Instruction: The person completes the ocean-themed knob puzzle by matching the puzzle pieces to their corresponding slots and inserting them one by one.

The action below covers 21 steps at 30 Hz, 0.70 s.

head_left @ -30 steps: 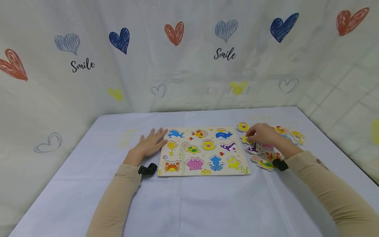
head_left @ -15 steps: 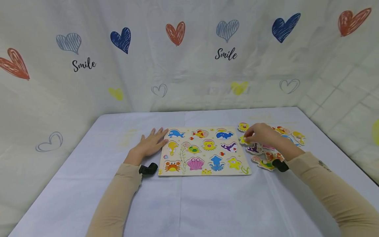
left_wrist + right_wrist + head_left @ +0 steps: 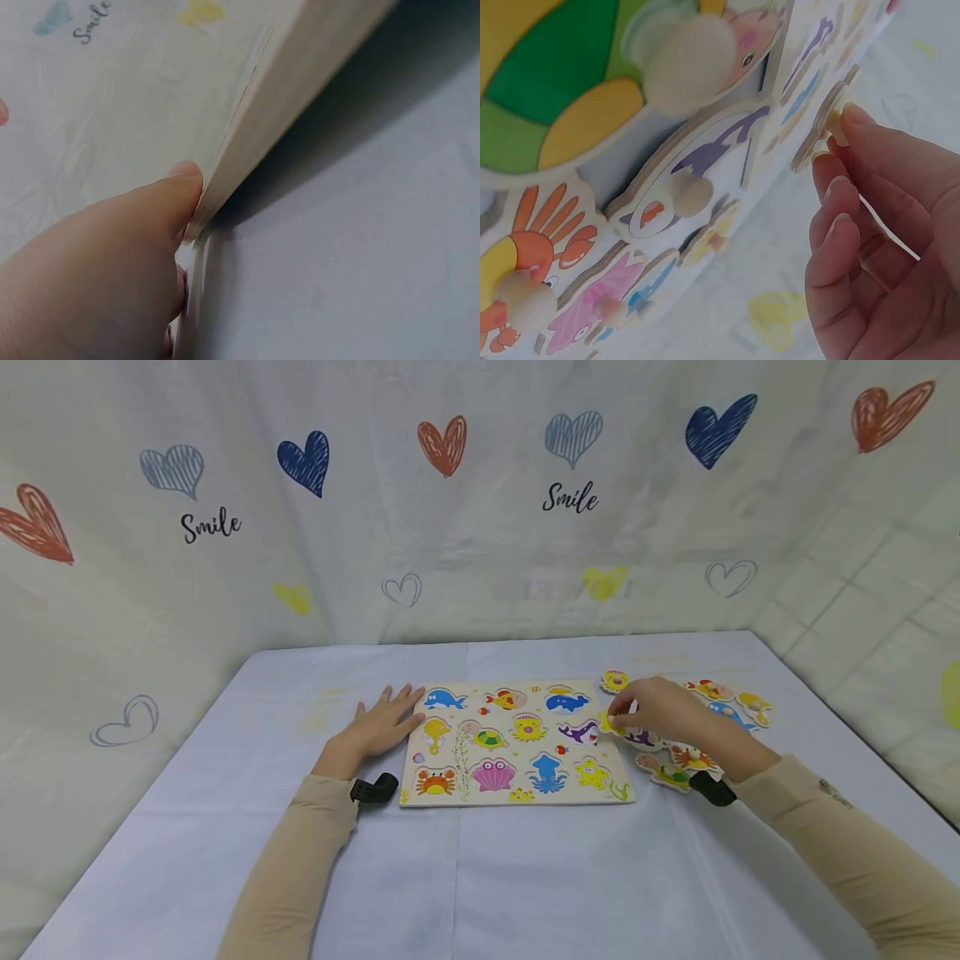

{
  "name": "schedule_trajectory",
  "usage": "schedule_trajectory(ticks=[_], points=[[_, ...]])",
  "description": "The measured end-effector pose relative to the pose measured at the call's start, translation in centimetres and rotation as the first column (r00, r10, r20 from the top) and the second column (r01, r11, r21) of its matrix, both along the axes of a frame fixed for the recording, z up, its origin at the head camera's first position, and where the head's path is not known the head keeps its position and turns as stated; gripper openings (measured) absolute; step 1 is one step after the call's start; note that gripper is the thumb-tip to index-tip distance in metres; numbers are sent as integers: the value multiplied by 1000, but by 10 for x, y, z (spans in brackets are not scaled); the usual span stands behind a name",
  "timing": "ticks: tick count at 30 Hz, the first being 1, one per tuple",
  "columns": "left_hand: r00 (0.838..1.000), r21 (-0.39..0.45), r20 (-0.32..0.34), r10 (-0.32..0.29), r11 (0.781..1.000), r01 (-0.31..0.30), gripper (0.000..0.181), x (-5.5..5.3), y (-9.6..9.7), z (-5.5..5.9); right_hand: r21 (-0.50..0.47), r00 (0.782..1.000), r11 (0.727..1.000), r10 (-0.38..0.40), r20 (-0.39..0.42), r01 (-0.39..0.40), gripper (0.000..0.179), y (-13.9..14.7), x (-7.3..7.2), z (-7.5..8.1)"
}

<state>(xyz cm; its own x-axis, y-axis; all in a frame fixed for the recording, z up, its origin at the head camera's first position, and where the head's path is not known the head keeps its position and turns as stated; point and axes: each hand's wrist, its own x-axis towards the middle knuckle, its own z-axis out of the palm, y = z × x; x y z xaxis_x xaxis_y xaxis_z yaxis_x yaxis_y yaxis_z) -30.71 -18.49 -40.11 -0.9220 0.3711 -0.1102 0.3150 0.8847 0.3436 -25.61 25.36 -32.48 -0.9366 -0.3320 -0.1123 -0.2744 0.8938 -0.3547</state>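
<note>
My right hand (image 3: 656, 708) pinches a yellow star puzzle piece (image 3: 826, 120) by its knob, thumb against fingertips. In the head view, the star overlaps the right edge of the wooden puzzle board (image 3: 522, 762), beside its purple dolphin picture. The board shows colourful sea animals. My left hand (image 3: 377, 725) lies with fingers spread at the board's upper left corner; in the left wrist view its thumb (image 3: 180, 195) touches the board's edge. Below the right hand are a purple dolphin piece (image 3: 727, 146) and a turtle piece (image 3: 547, 75), both knobbed.
Loose pieces lie right of the board: an octopus (image 3: 615, 682), a crab (image 3: 692, 757), a fish (image 3: 708, 689), a blue whale (image 3: 729, 714) and a seahorse (image 3: 753, 707). A white cloth (image 3: 525, 885) covers the table. A curtain with hearts (image 3: 480, 543) hangs behind.
My right hand has lifted the star from the loose pieces and moved it slightly left, to the board's right edge. The left hand stays in place.
</note>
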Motion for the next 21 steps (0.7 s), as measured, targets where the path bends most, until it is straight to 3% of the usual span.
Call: schedule_trajectory(ticks=[9,21], points=[[1000,1,4,6,1000,-6,68,0,0,0,29,996,997,77,-46,-75,13,-9,13,0],[1000,-6,-2,-6,1000,6,68,0,-1,0,38,996,996,85,-6,-84,9,-19,29,-4]])
